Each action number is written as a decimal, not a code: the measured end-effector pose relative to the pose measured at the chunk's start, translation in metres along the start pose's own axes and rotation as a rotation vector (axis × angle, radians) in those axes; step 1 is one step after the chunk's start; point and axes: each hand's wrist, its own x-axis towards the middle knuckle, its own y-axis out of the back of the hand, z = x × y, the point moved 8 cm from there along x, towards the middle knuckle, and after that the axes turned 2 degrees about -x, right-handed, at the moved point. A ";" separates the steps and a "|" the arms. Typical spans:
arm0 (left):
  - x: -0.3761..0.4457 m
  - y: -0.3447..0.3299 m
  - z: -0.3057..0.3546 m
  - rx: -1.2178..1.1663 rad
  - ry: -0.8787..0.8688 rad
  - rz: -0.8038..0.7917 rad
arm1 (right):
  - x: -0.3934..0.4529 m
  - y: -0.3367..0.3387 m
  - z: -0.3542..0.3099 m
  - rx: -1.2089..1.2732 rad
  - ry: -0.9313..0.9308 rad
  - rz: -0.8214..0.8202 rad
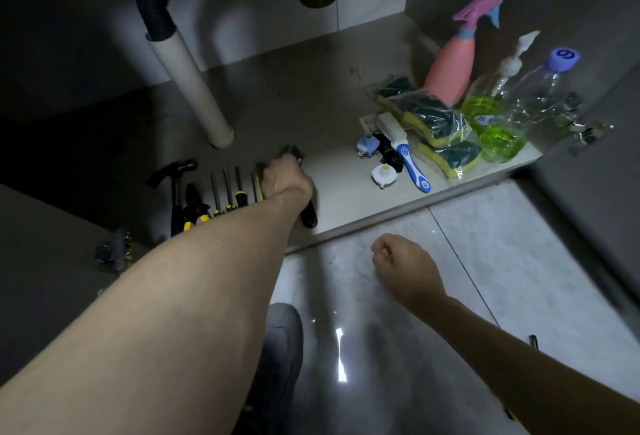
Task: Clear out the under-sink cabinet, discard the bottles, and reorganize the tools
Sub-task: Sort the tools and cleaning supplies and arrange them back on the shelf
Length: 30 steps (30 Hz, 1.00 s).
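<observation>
Inside the cabinet, right of the white pipe [194,88], the left hand [285,180] gripped a wrench [306,208] — apparently adding it to the row of screwdrivers [227,192] and hammer [175,185]. Bottles [491,95] stood far right. The right hand [403,261] hovered, fist curled — holding nothing.

- Dim overall; the cabinet's left side and far corners sink into shadow.
- A bright glare streak [341,355] reflects off the glossy floor tiles [485,244].
- Wide-angle bending stretches the edges; the picture is soft and slightly blurred.
</observation>
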 end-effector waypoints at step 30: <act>-0.394 -0.215 0.079 0.083 -0.735 -0.688 | -0.297 0.051 0.234 -0.191 -0.546 -0.152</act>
